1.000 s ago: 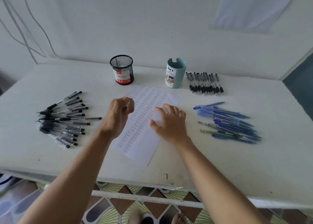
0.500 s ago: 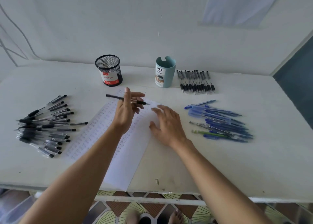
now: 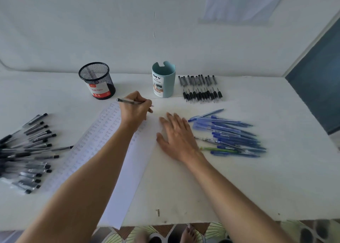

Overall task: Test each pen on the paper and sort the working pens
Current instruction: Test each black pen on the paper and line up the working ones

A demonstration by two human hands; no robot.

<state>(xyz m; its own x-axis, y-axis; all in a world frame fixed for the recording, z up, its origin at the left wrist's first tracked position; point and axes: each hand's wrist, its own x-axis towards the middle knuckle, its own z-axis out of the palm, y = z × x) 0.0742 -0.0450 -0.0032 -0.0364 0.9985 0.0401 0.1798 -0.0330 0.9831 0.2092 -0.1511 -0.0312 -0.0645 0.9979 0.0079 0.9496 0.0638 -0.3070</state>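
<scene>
My left hand (image 3: 135, 110) grips a black pen (image 3: 127, 101) in a writing hold, its tip down at the far right corner of the white paper (image 3: 103, 143), which is covered in small scribbles. Flat and spread, my right hand (image 3: 176, 138) presses on the paper's right edge. A heap of black pens (image 3: 29, 150) lies at the left of the table. A heap of blue pens (image 3: 230, 134) lies just right of my right hand. A neat row of black pens (image 3: 201, 89) sits at the back right.
A black mesh pen cup (image 3: 96, 81) and a pale teal desk organizer (image 3: 163, 79) stand at the back of the white table (image 3: 184, 187), near the wall. The paper's near corner overhangs the table's front edge. Bare feet show on the patterned floor below.
My left hand picked up a black pen, turned it into a writing grip and brought its tip down to the paper's far corner. My right hand stayed flat on the paper.
</scene>
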